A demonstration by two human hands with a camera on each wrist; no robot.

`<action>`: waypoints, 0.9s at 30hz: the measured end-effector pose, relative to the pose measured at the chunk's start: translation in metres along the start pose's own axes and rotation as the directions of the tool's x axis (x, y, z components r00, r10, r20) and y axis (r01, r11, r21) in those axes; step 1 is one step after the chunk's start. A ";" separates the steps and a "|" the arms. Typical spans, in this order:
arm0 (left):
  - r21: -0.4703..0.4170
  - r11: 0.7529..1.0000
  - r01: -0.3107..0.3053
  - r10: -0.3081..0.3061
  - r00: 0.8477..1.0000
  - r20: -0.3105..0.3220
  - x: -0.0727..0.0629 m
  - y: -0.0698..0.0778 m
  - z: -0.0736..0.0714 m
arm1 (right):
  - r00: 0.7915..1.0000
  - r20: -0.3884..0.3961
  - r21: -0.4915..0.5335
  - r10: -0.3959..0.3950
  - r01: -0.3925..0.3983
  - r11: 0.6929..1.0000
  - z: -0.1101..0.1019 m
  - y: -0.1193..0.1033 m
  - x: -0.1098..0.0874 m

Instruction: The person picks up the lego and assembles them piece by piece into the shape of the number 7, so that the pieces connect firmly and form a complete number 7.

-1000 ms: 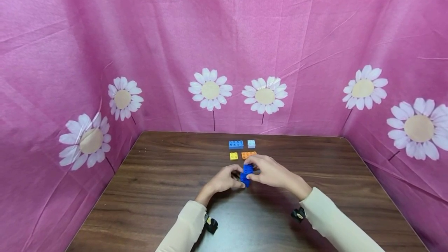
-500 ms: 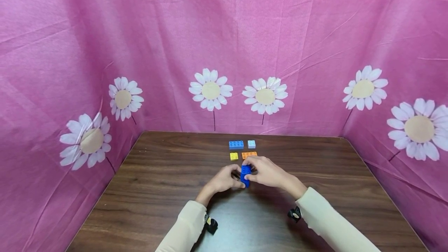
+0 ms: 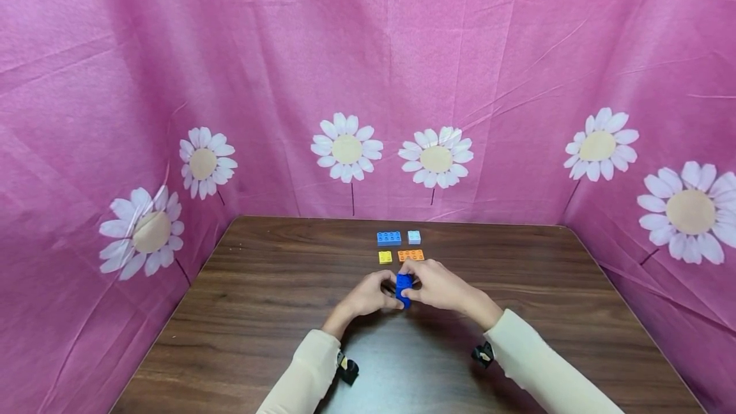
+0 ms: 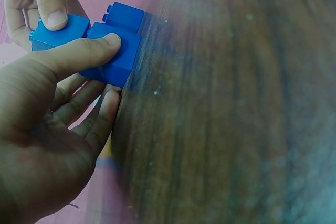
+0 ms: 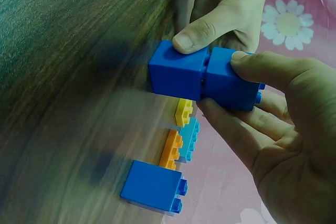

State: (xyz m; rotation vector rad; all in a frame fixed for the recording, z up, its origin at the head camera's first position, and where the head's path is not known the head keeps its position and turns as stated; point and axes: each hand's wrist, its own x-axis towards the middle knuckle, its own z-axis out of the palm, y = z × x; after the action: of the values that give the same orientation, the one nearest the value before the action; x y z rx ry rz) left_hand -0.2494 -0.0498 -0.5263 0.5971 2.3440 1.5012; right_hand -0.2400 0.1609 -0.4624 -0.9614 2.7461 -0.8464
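Two dark blue toy building bricks are between my hands, one above the other. My left hand (image 3: 368,294) pinches the lower brick (image 5: 176,72) between thumb and fingers, low over the table. The upper brick (image 4: 60,30) is pinched by my right hand (image 3: 441,285), its thumb on the near face. A narrow gap separates the bricks in the right wrist view, and they look lined up. Close by on the table stands a third dark blue brick (image 5: 152,184), mostly hidden behind my right hand in the head view.
On the wooden table (image 3: 259,312) beyond my hands lie a blue brick (image 3: 388,238), a light blue brick (image 3: 414,237), a yellow brick (image 3: 385,257) and an orange brick (image 3: 411,255). A pink flowered cloth (image 3: 379,69) hangs behind the table and along its sides.
The right hand has brought the upper brick slightly left and down, from offset to in line over the lower one. The left hand has stayed in place.
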 end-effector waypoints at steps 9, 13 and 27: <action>-0.003 1.000 -0.010 0.010 1.000 0.002 0.000 -0.001 0.001 | 1.000 -0.007 -0.008 -0.016 0.016 1.000 0.000 0.003 0.000; -0.006 1.000 -0.005 0.005 1.000 0.008 0.000 0.000 0.000 | 1.000 -0.011 -0.006 -0.014 0.014 1.000 -0.001 0.002 -0.002; -0.001 1.000 -0.006 0.006 1.000 0.007 -0.001 0.002 -0.001 | 1.000 -0.008 0.004 -0.016 0.016 1.000 0.001 -0.003 -0.003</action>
State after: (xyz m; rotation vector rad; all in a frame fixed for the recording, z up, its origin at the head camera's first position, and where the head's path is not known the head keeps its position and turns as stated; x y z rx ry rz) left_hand -0.2481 -0.0501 -0.5239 0.6088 2.3377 1.5004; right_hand -0.2355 0.1605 -0.4619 -0.9824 2.7462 -0.8592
